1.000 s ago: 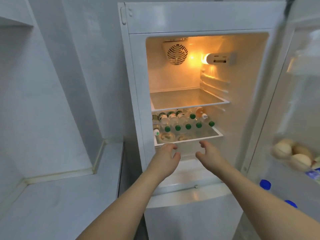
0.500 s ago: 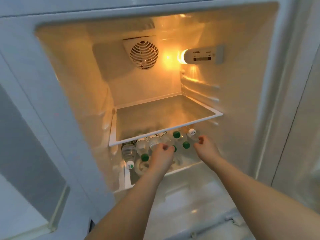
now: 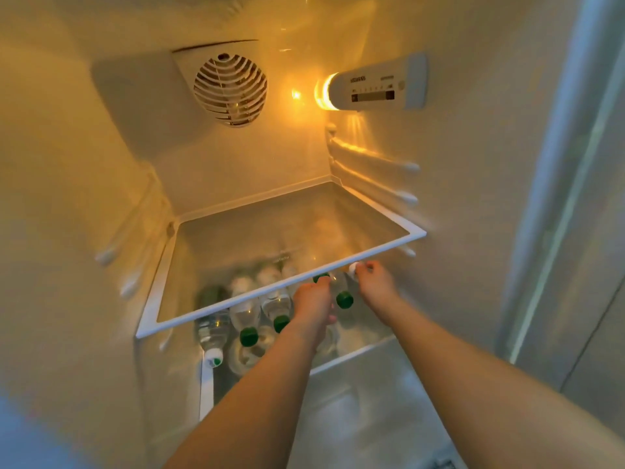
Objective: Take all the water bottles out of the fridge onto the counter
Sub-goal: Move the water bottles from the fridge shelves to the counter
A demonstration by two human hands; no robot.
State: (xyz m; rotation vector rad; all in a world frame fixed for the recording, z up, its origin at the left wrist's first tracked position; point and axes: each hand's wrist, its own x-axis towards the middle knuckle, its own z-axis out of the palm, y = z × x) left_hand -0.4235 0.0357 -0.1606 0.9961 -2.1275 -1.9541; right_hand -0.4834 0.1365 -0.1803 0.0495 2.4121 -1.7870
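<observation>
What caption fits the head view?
Both hands, left and right, reach bottles lying under the fridge's glass shelf.

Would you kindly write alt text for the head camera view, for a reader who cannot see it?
Two bare hands reach into a lit fridge toward bottles lying on the lower shelf: the left hand covers a green-capped bottle, the right hand touches a white-capped bottle. The glass shelf above is bare, with a fan vent and lamp behind.

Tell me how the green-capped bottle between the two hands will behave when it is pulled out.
The green-capped bottle lies on its side, so it would probably roll if nudged sideways. Its clear plastic looks smooth, perhaps slippery. Neighbouring bottles lie close, so they may shift too.
</observation>
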